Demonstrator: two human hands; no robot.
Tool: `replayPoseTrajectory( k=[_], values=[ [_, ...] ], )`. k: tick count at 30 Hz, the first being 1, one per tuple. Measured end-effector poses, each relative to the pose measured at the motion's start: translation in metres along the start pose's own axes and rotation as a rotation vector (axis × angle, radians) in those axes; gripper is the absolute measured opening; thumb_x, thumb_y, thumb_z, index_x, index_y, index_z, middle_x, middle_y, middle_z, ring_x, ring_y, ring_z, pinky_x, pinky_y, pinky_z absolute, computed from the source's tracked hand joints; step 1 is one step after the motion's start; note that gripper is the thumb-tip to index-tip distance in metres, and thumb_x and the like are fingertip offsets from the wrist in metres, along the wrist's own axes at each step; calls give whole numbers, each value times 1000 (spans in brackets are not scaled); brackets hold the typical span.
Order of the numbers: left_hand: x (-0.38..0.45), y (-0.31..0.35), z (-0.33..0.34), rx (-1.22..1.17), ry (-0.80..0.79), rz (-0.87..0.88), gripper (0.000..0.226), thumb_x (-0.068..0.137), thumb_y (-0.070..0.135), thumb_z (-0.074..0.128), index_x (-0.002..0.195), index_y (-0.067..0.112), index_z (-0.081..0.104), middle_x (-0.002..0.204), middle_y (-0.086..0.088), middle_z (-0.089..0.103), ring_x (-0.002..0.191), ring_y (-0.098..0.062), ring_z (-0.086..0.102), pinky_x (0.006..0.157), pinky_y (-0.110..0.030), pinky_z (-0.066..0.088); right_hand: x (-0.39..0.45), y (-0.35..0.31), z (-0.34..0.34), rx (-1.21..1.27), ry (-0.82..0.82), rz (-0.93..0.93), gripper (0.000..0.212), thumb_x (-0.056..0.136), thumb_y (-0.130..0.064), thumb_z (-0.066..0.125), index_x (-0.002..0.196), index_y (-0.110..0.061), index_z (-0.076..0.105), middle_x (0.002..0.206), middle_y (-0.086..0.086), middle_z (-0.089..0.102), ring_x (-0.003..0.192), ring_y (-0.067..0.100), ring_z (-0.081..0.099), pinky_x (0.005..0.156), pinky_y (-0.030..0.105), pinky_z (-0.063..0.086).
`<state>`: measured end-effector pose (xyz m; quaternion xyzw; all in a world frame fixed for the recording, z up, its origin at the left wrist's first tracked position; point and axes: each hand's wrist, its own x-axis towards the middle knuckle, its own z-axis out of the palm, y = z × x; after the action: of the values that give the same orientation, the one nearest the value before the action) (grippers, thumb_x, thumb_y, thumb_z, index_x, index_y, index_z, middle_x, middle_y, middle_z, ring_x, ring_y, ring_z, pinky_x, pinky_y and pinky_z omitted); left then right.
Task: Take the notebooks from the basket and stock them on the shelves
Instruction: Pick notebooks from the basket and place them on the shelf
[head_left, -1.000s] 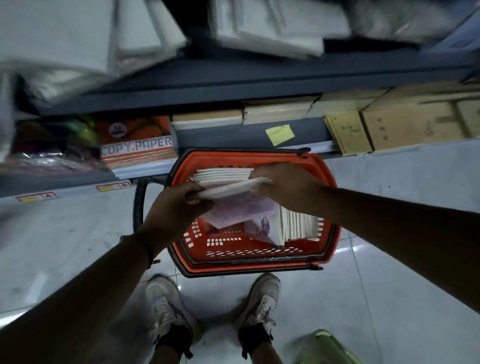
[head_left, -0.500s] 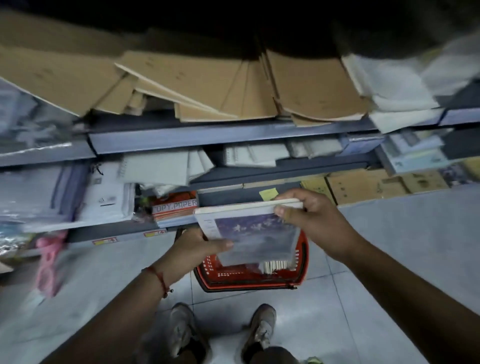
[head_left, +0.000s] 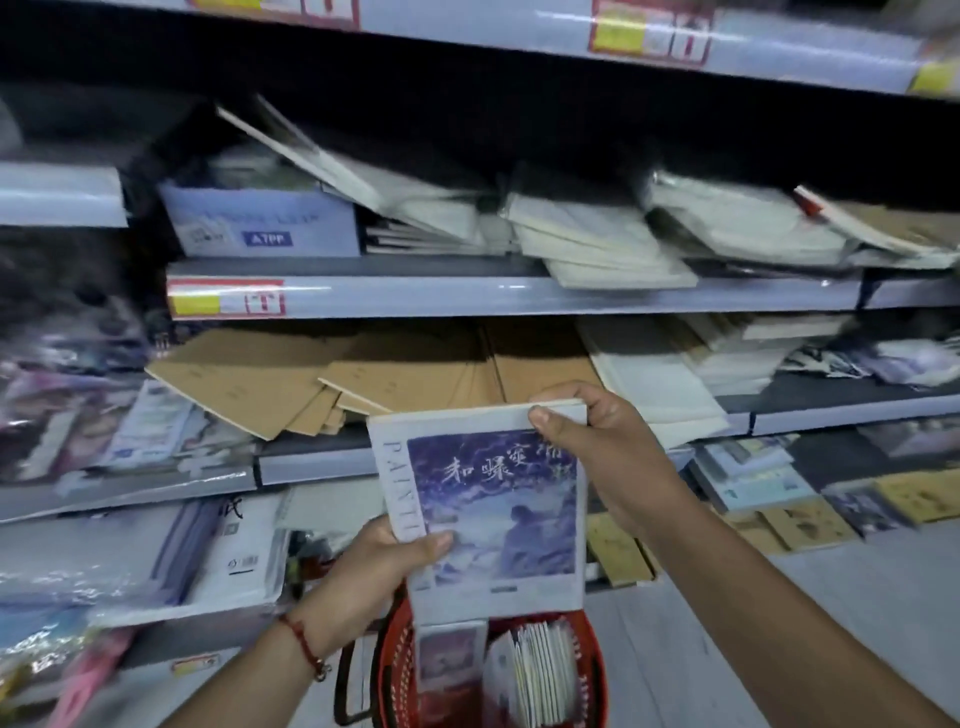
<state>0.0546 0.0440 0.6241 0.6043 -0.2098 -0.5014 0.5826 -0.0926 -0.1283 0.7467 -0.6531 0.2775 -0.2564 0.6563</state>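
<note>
Nearby, brown notebooks (head_left: 415, 382), seemingly crowding shelf (head_left: 467, 301)

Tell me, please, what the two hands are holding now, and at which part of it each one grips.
A stack of notebooks. The left hand grips its lower left edge; the right hand pinches its top right corner.

blue box (head_left: 260, 223), brown envelopes (head_left: 291, 384), price tag (head_left: 226, 301)

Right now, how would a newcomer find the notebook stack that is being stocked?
Find the red basket on the floor. Directly above it, the left hand and right hand hold the notebook stack. Unlike the plain brown and white neighbours, its cover shows a purple-blue sky picture.
</note>
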Motion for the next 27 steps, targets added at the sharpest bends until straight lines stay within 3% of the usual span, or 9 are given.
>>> replayPoseTrajectory(
  k=[3,5,7,12,15,18,22,25,27],
  values=[
    [-2,34,-3,-39,4,113,56,72,29,89,115,-1,68,115,-22,71,109,-40,67,98,-51,53,9,-34,3,68,42,-50,5,87,-18,70,92,-17,70,89,6,71,84,22,67,74,35,57],
    [-6,56,-2,-53,23,190,75,54,42,96,111,1,69,113,-21,72,108,-39,68,95,-46,55,10,-52,3,96,20,-74,10,88,-23,70,97,-20,73,106,9,73,101,28,67,94,46,52],
    [-12,78,1,-81,44,258,92,39,50,98,111,2,68,109,-16,74,102,-31,71,85,-36,57,10,-65,3,124,-17,-77,19,93,-20,66,110,-13,69,116,11,72,113,30,66,102,49,49],
    [-32,123,3,-170,45,351,101,34,47,100,119,4,65,114,-17,73,102,-34,71,83,-44,60,-1,-71,8,19,-128,-66,25,93,-15,65,118,-14,66,114,5,73,109,26,68,97,42,53],
    [-42,147,2,-189,54,417,90,27,47,101,104,10,73,104,-13,76,90,-24,74,69,-33,61,-6,-69,12,-69,-152,-45,33,89,-11,70,122,-17,65,114,4,74,107,25,69,98,45,52],
    [-48,164,1,-150,113,459,96,17,54,99,97,9,71,90,-7,77,80,-15,74,62,-25,57,-11,-73,14,-100,-129,-50,31,90,-9,68,119,-19,65,110,1,75,102,22,72,97,47,53],
    [-57,180,7,-126,115,476,89,20,53,99,93,9,75,96,-10,77,85,-19,75,64,-28,59,-16,-84,15,-66,-52,-120,23,93,-14,66,114,-24,67,105,-1,76,97,20,73,93,46,55],
    [-66,190,15,-139,68,437,71,40,38,99,99,7,75,104,-16,75,92,-27,74,80,-42,57,-17,-97,18,50,-24,-175,24,94,-7,62,116,-14,67,106,5,76,98,24,73,88,42,58],
    [-71,191,17,-122,63,418,73,43,31,99,103,4,71,99,-15,76,85,-24,74,80,-41,56,-17,-108,20,115,-2,-205,22,94,-4,61,113,-11,68,104,8,76,97,26,73,84,38,60]
  ],
)
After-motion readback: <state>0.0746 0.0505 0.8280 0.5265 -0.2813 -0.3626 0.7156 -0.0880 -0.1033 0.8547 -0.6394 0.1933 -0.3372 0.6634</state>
